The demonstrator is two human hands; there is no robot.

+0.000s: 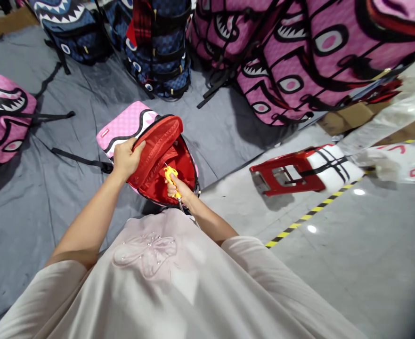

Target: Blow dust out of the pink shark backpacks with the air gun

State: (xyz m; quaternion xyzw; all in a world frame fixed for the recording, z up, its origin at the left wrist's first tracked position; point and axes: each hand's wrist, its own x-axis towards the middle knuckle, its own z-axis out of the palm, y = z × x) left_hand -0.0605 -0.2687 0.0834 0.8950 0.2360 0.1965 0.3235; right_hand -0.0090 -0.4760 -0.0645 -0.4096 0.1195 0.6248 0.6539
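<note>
A pink shark-mouth backpack point(124, 123) lies unzipped in front of me, its red lining point(147, 172) showing. My left hand point(126, 159) grips the edge of its opened front panel, thumb on the red inner side. My right hand point(179, 188) is wrapped around a yellow air blow gun point(171, 174). The gun's thin nozzle points into the bag's opening, and a hose hangs from the handle's lower end. Part of the bag's near rim is hidden behind my right hand and forearm.
Stacked pink backpacks point(290, 84) stand at the back right, stacked blue ones point(168, 52) at the back middle. More pink bags point(4, 113) lie left on the grey sheet point(83, 103). A red stool point(281, 172) with a white, black-taped end stands right, near yellow-black floor tape point(313, 214).
</note>
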